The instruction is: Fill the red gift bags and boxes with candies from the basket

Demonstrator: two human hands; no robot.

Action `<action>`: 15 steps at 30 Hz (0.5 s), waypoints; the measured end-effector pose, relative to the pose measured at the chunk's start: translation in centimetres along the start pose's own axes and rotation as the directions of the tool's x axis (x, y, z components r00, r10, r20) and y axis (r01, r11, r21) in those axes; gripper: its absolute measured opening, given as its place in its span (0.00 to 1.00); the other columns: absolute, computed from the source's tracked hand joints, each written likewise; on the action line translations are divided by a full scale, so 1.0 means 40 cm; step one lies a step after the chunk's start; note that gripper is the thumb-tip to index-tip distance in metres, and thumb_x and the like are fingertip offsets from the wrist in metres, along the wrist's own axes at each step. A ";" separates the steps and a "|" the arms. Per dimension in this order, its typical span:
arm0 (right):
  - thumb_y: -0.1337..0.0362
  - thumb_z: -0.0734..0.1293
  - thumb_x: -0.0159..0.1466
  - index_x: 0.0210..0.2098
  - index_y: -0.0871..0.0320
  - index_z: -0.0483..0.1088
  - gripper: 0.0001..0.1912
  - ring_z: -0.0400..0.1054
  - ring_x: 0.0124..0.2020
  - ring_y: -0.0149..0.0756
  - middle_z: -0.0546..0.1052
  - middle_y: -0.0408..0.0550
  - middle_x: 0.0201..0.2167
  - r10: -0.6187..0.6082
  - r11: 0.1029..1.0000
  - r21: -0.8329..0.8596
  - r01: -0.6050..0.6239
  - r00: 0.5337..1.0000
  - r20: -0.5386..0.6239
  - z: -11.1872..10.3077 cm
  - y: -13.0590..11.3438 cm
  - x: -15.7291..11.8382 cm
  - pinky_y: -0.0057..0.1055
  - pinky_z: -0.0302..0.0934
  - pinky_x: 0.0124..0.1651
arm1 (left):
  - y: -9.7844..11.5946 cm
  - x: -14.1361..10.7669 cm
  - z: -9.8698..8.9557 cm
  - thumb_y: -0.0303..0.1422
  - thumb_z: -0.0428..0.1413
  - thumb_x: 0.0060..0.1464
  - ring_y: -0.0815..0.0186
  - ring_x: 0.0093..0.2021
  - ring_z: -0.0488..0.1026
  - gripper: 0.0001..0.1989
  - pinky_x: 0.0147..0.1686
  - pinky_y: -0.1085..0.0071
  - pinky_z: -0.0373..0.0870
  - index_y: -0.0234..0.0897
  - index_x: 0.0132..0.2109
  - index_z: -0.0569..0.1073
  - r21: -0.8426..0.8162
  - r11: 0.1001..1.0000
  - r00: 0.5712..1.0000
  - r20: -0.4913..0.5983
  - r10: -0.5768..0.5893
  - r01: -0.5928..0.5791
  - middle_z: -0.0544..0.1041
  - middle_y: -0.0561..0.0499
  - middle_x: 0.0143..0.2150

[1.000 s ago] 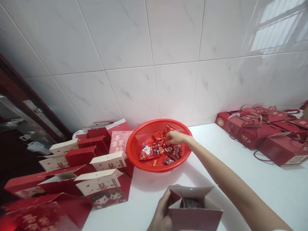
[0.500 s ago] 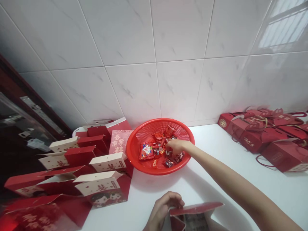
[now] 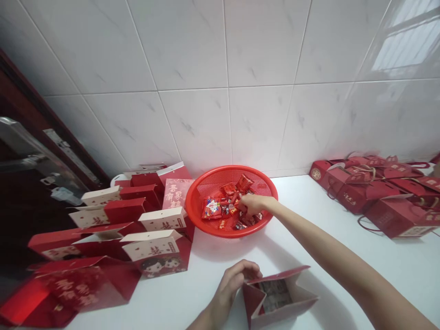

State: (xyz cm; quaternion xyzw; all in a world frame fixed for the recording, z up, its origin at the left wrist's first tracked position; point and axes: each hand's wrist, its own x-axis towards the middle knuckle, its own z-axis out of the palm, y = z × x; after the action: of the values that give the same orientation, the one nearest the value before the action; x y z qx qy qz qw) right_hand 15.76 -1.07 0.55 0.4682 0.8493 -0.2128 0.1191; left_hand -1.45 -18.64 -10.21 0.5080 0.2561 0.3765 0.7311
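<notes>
A red plastic basket (image 3: 195, 219) holds several red-wrapped sweets (image 3: 211, 208). My right hand (image 3: 252, 205) reaches into its right side, with its fingertips down among the sweets; whether they grip one is hidden. Nearer to me stands an open red paper box (image 3: 280, 298), with its top flaps up and something grey and patterned inside. My left hand (image 3: 237, 279) is at the left rear edge of this box, its fingers curled round the upright flap.
Several open red and cream boxes (image 3: 161, 252) stand in rows on the left of the white table (image 3: 209, 256). Several closed red boxes with cord handles (image 3: 357, 195) lie at the right. A tiled wall (image 3: 192, 128) rises behind, and a dark door (image 3: 24, 192) is at the left.
The view has tipped down, showing more of the open box in front of me. My right hand is still in the basket, its fingers slightly shifted, and my left hand stays at the box.
</notes>
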 end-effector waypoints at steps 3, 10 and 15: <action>0.72 0.74 0.51 0.27 0.60 0.71 0.07 0.69 0.32 0.37 0.76 0.46 0.29 -0.014 0.997 0.074 0.020 0.997 -0.076 -0.002 0.008 -0.006 0.26 0.54 0.27 | 0.003 0.004 0.002 0.51 0.53 0.56 0.54 0.44 0.70 0.25 0.50 0.60 0.62 0.34 0.45 0.76 0.013 1.000 1.000 -0.009 -0.002 0.002 0.75 0.44 0.41; 0.70 0.70 0.59 0.31 0.60 0.69 0.04 0.70 0.32 0.33 0.76 0.45 0.30 -0.059 0.954 0.262 0.144 0.950 -0.308 -0.020 0.022 -0.039 0.25 0.59 0.32 | -0.012 0.015 0.007 0.51 0.51 0.58 0.56 0.43 0.69 0.24 0.48 0.62 0.62 0.33 0.44 0.76 0.071 0.997 1.000 -0.026 0.005 -0.003 0.75 0.44 0.41; 0.67 0.69 0.59 0.38 0.60 0.72 0.06 0.74 0.33 0.37 0.78 0.47 0.30 -0.058 0.790 0.506 0.347 0.863 -0.502 -0.001 0.025 -0.063 0.31 0.65 0.36 | -0.015 0.024 0.012 0.48 0.50 0.60 0.55 0.45 0.70 0.22 0.49 0.62 0.62 0.32 0.44 0.77 0.097 0.995 0.999 -0.021 0.035 -0.033 0.76 0.44 0.41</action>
State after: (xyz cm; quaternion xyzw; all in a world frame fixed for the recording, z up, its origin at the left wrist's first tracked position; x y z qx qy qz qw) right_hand 17.95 -2.45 1.36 0.4216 0.7930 -0.3558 -0.2584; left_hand -0.34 -18.24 -10.60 0.5428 0.2736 0.3817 0.6962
